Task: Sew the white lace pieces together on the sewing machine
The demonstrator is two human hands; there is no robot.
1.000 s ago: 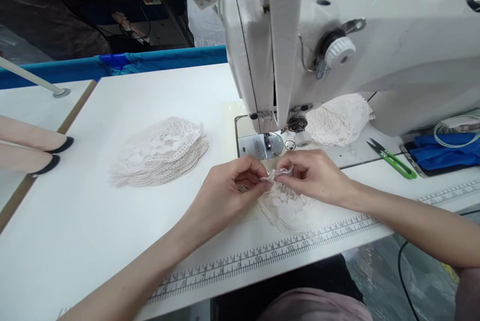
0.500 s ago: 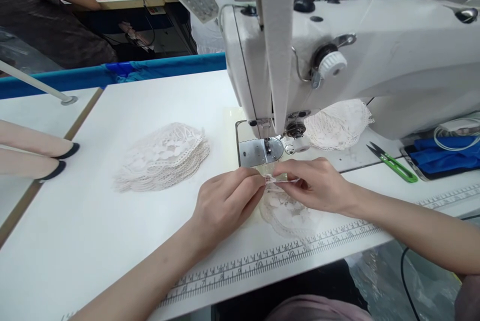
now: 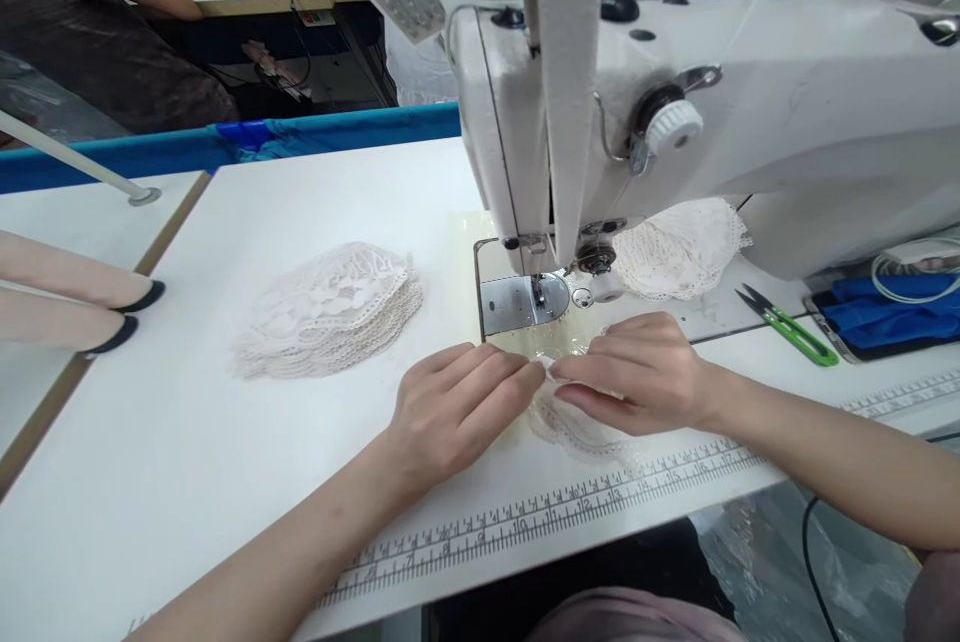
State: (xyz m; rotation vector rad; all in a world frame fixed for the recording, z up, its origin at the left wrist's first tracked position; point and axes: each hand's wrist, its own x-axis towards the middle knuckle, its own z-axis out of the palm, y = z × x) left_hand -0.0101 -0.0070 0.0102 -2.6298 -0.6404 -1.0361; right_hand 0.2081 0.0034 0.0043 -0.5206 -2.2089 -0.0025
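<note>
My left hand (image 3: 457, 402) and my right hand (image 3: 637, 372) lie close together on a small white lace piece (image 3: 570, 427), just in front of the presser foot (image 3: 537, 292) of a white sewing machine (image 3: 750, 112). The fingers of both hands press together on the lace's upper edge, fingertips almost touching. Most of the lace is hidden under my right hand; its scalloped lower edge shows below it.
A stack of lace pieces (image 3: 330, 312) lies to the left on the white table (image 3: 187, 442). More lace (image 3: 686, 247) sits behind the needle. Green thread snips (image 3: 787, 324) and blue cloth (image 3: 892, 312) lie at right. A printed ruler (image 3: 525, 522) runs along the front edge. Another person's sleeve (image 3: 90, 12) is at the far left.
Both hands have lowered the lace from a raised pinch down flat onto the table and moved slightly toward the presser foot.
</note>
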